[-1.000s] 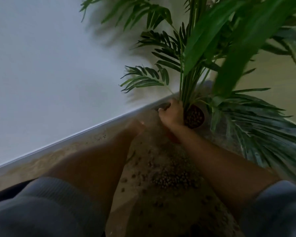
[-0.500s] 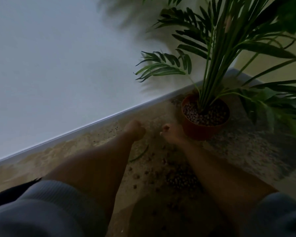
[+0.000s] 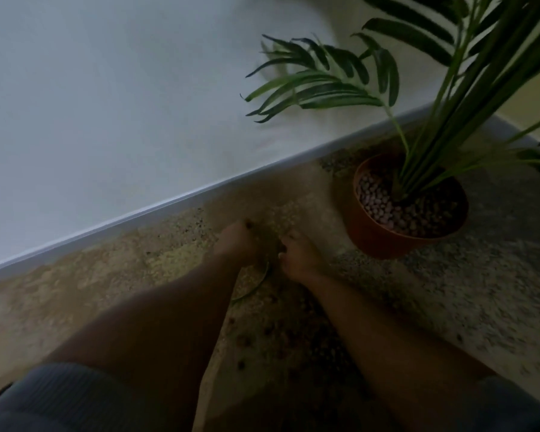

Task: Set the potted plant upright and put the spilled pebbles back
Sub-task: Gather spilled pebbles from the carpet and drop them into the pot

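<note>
The potted plant stands upright at the right: a terracotta pot (image 3: 368, 235) filled with pale pebbles (image 3: 378, 201) and tall green fronds (image 3: 318, 85). Both hands rest low on the speckled floor just left of the pot. My left hand (image 3: 239, 244) is curled with its fingers down on the floor. My right hand (image 3: 296, 255) is curled beside it, a hand's width from the pot. Whether either hand holds pebbles is hidden in the dim light. Spilled brown pebbles (image 3: 262, 335) lie scattered between my forearms.
A white wall with a skirting board (image 3: 156, 207) runs diagonally behind the hands. A fallen green leaf (image 3: 253, 288) lies on the floor between the wrists. Speckled floor (image 3: 449, 291) stretches to the right of the pot.
My right hand has let go of the plant, which went from leaning to standing upright. Both hands have come down together onto the floor left of the pot.
</note>
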`<state>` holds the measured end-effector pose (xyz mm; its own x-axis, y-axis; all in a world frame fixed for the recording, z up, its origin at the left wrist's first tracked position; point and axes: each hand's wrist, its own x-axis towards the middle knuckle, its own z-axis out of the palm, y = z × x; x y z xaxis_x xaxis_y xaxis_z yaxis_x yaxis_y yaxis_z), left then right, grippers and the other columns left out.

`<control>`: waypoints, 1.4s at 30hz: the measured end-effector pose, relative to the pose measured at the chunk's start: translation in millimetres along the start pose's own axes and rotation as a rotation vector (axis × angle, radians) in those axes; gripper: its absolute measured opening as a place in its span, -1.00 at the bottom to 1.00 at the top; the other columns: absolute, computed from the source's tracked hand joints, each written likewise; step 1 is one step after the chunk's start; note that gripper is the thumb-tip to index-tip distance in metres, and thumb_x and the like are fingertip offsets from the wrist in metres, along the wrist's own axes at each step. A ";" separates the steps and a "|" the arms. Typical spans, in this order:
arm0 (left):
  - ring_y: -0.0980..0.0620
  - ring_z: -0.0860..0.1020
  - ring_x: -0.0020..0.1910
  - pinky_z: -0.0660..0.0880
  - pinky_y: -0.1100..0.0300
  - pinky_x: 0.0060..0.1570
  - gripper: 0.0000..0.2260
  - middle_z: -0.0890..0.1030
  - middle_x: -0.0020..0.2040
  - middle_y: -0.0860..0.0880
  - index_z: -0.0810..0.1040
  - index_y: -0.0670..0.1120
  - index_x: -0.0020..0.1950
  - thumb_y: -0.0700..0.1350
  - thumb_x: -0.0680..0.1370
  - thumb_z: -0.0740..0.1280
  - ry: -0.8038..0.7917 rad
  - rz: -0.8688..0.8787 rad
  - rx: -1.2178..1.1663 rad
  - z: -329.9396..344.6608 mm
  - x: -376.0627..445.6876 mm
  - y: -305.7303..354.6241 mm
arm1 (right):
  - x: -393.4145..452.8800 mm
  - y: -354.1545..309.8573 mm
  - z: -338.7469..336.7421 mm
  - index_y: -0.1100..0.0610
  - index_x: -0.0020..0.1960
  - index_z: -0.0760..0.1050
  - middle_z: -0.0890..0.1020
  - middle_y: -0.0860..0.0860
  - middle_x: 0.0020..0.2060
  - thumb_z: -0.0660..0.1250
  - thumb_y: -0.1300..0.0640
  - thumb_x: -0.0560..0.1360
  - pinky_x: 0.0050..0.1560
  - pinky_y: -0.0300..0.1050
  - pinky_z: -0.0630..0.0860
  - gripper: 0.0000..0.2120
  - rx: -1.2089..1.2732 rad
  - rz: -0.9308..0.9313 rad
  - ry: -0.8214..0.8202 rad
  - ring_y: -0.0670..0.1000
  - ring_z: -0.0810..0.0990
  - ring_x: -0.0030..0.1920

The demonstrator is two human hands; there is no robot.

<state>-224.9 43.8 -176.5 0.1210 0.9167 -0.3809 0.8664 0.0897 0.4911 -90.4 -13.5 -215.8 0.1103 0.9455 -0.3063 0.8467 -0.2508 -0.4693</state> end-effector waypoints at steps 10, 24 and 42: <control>-0.06 0.52 0.18 0.56 -0.01 0.15 -0.72 0.42 0.35 -0.11 0.50 -0.05 0.30 -0.10 0.59 0.27 0.080 0.003 0.053 21.5 26.4 1.0 | 6.8 12.5 2.0 0.03 -0.11 0.40 0.42 0.09 0.15 0.30 0.19 0.47 0.20 -0.03 0.37 -0.89 -0.024 -0.101 -0.074 0.13 0.37 0.22; -0.12 0.55 0.12 0.57 -0.06 0.12 -0.75 0.47 0.28 -0.16 0.59 -0.06 0.11 0.06 0.57 0.29 0.000 -0.129 0.150 8.4 -3.6 -33.9 | -34.2 50.5 -12.0 -0.01 -0.03 0.31 0.39 0.09 0.16 0.20 -0.15 0.54 0.13 0.05 0.48 -0.79 -0.213 -0.089 -0.126 0.12 0.43 0.15; -0.04 0.54 0.10 0.53 0.11 0.08 -0.77 0.56 0.13 -0.12 0.54 -0.14 0.19 -0.11 0.56 0.31 -0.204 -0.281 -0.002 -1.8 -48.6 -75.5 | -68.6 -13.9 34.5 0.00 0.28 0.48 0.33 0.01 0.37 0.30 -0.03 0.54 0.20 -0.04 0.39 -0.67 -0.141 -0.207 -0.171 0.08 0.39 0.30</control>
<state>-297.1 -6.8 -193.7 -0.0281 0.7593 -0.6502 0.8788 0.3287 0.3459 -127.7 -82.1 -216.8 -0.1516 0.9219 -0.3566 0.9072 -0.0135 -0.4204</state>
